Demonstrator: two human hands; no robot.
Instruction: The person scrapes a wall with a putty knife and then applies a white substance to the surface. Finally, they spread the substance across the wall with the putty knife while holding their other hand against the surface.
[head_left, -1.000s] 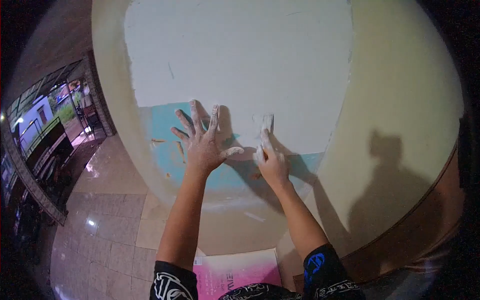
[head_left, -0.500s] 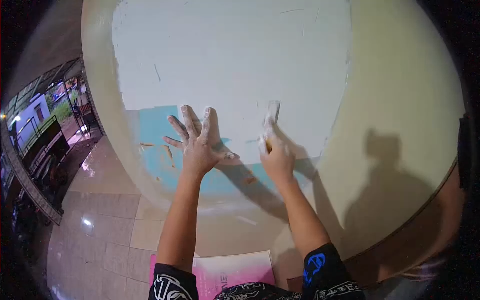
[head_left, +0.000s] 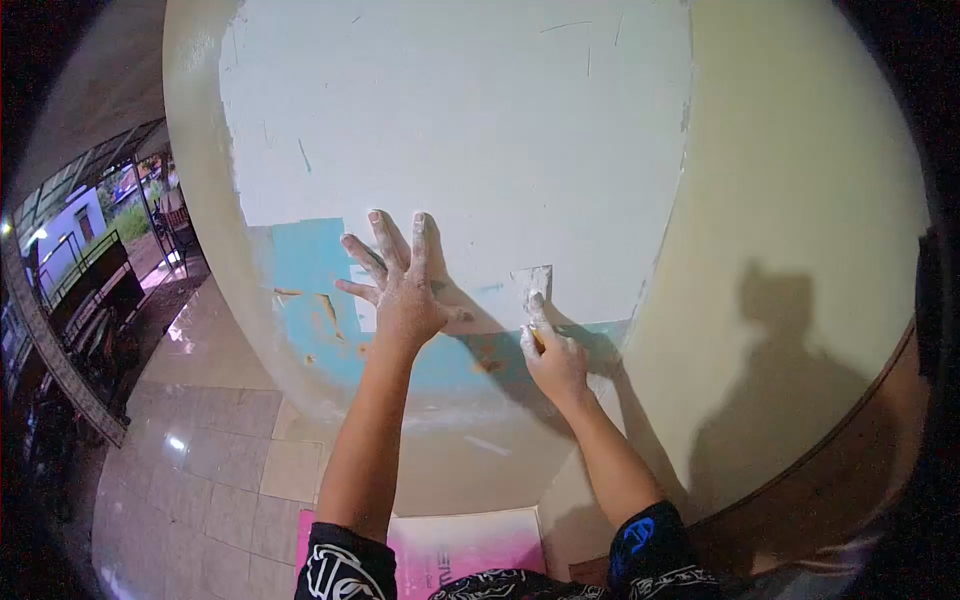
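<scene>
My left hand (head_left: pixel 403 300) lies against the wall with its fingers spread wide, white residue coating the fingertips. It rests where a smooth white layer (head_left: pixel 470 120) meets a turquoise area (head_left: pixel 300 255) with brownish marks. In my right hand (head_left: pixel 560 368) is a putty knife (head_left: pixel 533 284) with a yellowish handle, my index finger stretched along it toward the blade. The blade is at the wall, near the lower edge of the white layer, to the right of my left hand. White smears cover the right fingers too.
Cream wall (head_left: pixel 780 150) surrounds the white layer, with shadows cast on its right side. A pink and white box or sheet (head_left: pixel 470 550) lies below, close to my body. Glossy floor tiles (head_left: pixel 230 430) stretch left toward a dark metal gate (head_left: pixel 90 275).
My right hand has moved down the wall with the putty knife, and more of the blade's face now shows. My left hand stays spread in nearly the same spot. The view has shifted slightly.
</scene>
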